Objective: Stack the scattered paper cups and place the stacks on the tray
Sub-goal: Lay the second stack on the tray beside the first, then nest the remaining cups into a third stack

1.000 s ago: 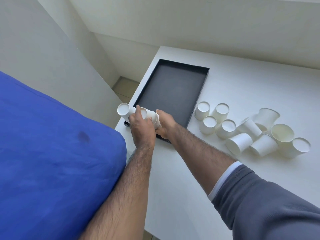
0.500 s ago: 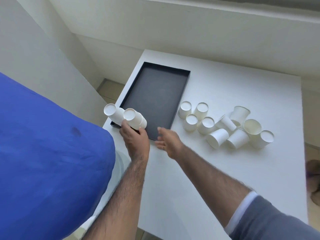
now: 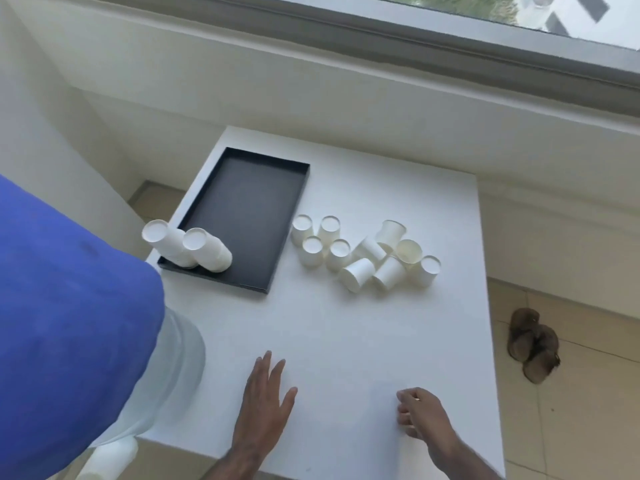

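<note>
Black tray [image 3: 249,202] on far left part of white table [image 3: 346,341]. Two cup stacks stand bases up in its near left corner: outer stack [image 3: 165,244] at the tray's left rim, inner stack [image 3: 209,253] touching it on the right. Loose cups [image 3: 363,261] clustered on the table just right of the tray, some bases up, some on their sides. Left hand [image 3: 265,407] flat on table near front edge, fingers straight, released. Right hand [image 3: 420,415] well apart from it, fingers loosely curled, grasping nothing. Sandals [image 3: 533,344] on floor at right.
</note>
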Motion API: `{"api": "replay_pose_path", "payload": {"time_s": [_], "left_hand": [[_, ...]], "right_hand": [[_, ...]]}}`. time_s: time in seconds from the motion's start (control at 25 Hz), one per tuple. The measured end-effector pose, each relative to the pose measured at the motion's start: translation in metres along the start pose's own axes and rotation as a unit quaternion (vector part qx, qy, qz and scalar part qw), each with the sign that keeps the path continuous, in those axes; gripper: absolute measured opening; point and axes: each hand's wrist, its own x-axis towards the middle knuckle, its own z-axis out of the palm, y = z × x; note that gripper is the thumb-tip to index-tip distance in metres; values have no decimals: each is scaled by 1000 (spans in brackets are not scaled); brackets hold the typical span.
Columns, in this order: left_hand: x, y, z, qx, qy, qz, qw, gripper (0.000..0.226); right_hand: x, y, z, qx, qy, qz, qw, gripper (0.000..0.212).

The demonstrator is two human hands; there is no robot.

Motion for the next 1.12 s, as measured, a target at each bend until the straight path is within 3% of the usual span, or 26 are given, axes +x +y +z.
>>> {"api": "replay_pose_path", "payload": {"time_s": [0.16,0.36,0.44,0.6,0.72,0.92,1.0,1.12], "left_hand": [[12,29,5,-24,-10,12,1000,77],[41,63,6,21,-13,35,999,77],[51,71,5,38,-4,35,999,84],[77,73,5,105,17,43,993,120],[93,69,2,127,9,54,990,114],[111,69,2,107,13,35,994,73],[129,79,-9,44,42,17,998,74],[167,103,-42,-25,121,-1,992,78]], "right_hand": [[-2,18,-33,39,43,-5,998,10],[2,32,-39,44,40,-10,998,9],[5,37,-35,9,41,-23,999,10],[23,12,-22,-139,45,-112,983,5],[42,-44,-6,-276,61,-225,932,17],[72,-170,42,-411,118,-429,796,36],[82,-216,65,-462,144,-461,743,44],[97,-255,88,-526,138,-451,707,57]]}}
